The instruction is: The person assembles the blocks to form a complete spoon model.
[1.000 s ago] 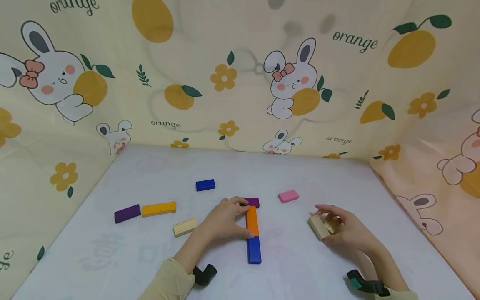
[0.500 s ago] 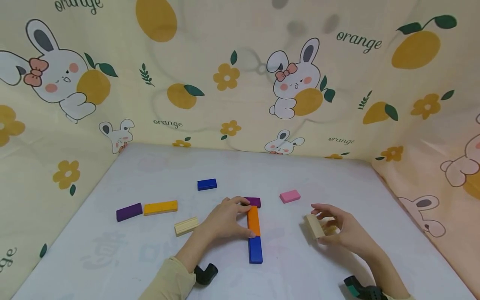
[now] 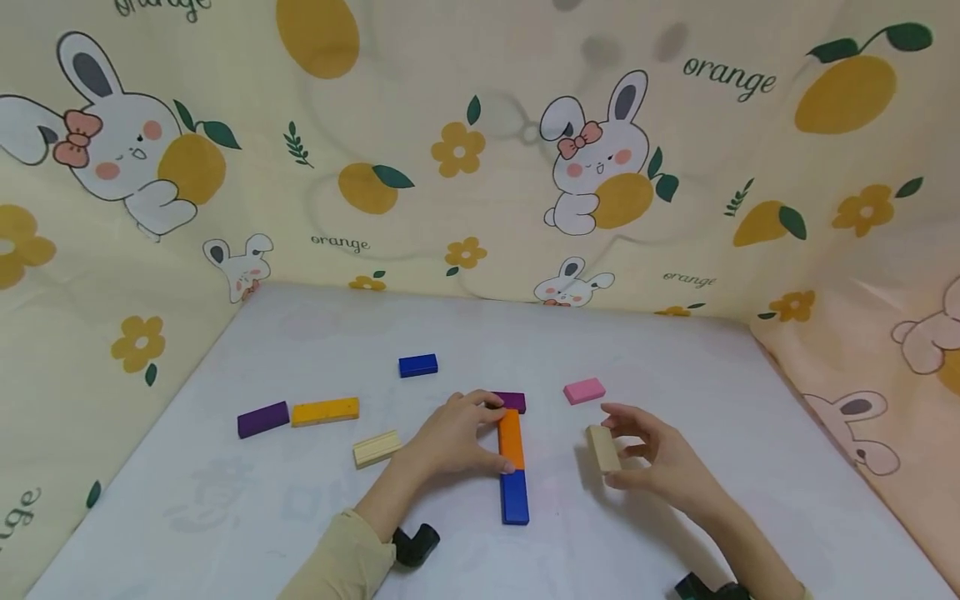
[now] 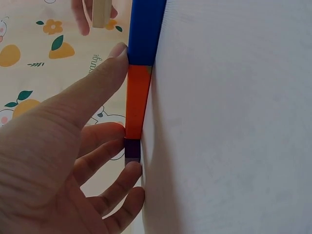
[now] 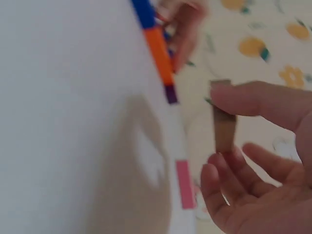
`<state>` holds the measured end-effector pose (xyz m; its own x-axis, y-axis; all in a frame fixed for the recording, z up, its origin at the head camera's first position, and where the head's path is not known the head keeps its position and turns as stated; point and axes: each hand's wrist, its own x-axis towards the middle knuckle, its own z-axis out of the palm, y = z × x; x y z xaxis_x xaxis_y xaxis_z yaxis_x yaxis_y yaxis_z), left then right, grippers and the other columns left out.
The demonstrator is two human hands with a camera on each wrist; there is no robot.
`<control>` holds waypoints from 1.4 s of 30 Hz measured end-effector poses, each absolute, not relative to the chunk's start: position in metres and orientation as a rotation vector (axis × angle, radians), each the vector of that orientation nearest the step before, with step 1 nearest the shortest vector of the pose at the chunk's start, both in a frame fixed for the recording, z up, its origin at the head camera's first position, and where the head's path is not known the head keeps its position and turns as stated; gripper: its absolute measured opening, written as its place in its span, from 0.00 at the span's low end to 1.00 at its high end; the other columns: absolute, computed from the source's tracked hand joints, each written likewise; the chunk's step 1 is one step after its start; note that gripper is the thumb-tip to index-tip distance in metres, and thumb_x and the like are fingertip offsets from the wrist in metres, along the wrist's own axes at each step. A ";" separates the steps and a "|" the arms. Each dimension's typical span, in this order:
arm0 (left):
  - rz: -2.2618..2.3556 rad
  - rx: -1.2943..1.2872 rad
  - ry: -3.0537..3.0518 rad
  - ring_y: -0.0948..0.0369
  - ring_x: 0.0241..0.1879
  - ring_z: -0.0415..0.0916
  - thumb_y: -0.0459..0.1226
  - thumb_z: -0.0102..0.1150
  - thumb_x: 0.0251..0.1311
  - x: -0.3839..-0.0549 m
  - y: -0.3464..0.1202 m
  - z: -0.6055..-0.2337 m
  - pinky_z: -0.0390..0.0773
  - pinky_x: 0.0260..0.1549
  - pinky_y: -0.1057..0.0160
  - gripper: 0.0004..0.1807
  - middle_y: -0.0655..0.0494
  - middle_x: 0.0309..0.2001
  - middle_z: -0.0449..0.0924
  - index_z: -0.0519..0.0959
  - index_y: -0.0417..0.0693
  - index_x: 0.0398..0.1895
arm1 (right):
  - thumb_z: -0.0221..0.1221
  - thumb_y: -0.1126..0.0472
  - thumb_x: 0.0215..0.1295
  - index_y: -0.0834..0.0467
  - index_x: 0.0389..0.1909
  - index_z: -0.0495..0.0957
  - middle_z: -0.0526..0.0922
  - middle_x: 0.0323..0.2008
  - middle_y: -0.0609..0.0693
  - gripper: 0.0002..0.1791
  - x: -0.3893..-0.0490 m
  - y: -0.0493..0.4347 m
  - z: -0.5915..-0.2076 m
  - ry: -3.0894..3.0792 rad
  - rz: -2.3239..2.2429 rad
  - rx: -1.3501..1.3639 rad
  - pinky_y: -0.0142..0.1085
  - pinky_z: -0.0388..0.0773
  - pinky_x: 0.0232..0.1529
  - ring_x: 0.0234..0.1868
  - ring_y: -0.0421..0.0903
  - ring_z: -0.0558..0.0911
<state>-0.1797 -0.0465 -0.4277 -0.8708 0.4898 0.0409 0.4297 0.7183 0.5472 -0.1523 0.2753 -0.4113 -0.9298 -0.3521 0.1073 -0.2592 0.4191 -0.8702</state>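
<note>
In the head view my left hand [image 3: 453, 437] rests at a row of wooden blocks, its thumb where the orange block [image 3: 511, 437] meets the blue block [image 3: 514, 498]. Its fingertips touch near the purple block [image 3: 513, 402] at the far end; the left wrist view shows them along the row's side. To the right of the row, my right hand [image 3: 663, 458] pinches a plain wood block [image 3: 602, 450] by its ends between thumb and fingertips. This block [image 5: 224, 129] is upright in the right wrist view, its shadow falling on the white table.
A pink block [image 3: 584, 391] lies beyond my right hand. Another blue block [image 3: 417, 365] is farther back. Left of my left hand are a grooved plain block [image 3: 377, 449], a yellow block [image 3: 326, 412] and a dark purple block [image 3: 262, 419]. Patterned cloth [image 3: 420, 275] borders the white table [image 3: 225, 517].
My right hand has moved left toward the row, carrying the plain block and turning it more upright. My left hand has kept its place at the row. The head view has shifted slightly.
</note>
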 end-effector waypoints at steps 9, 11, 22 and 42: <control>0.860 0.757 2.803 0.48 0.66 0.62 0.58 0.73 0.47 -0.177 -0.042 -0.421 0.60 0.64 0.43 0.42 0.59 0.66 0.68 0.76 0.50 0.65 | 0.77 0.68 0.39 0.62 0.66 0.68 0.76 0.49 0.54 0.47 -0.128 0.263 -0.414 2.602 -1.464 -0.405 0.38 0.77 0.49 0.52 0.53 0.75; 0.855 0.754 2.804 0.47 0.66 0.62 0.58 0.73 0.47 -0.177 -0.042 -0.420 0.60 0.64 0.43 0.42 0.59 0.66 0.68 0.76 0.51 0.65 | 0.77 0.69 0.38 0.62 0.65 0.68 0.75 0.49 0.55 0.48 -0.121 0.259 -0.414 2.580 -1.471 -0.340 0.38 0.77 0.47 0.51 0.54 0.75; 0.850 0.767 2.818 0.50 0.67 0.62 0.59 0.73 0.47 -0.179 -0.045 -0.425 0.55 0.66 0.41 0.42 0.59 0.66 0.69 0.76 0.50 0.65 | 0.79 0.71 0.33 0.62 0.64 0.68 0.71 0.47 0.55 0.50 -0.096 0.240 -0.413 2.470 -1.369 -0.198 0.34 0.77 0.36 0.42 0.51 0.74; 0.864 0.707 2.809 0.48 0.66 0.62 0.60 0.73 0.46 -0.178 -0.044 -0.427 0.61 0.63 0.42 0.42 0.61 0.66 0.68 0.76 0.54 0.66 | 0.78 0.68 0.41 0.59 0.66 0.66 0.71 0.43 0.54 0.48 -0.080 0.214 -0.412 2.217 -1.288 -0.268 0.32 0.74 0.33 0.38 0.52 0.72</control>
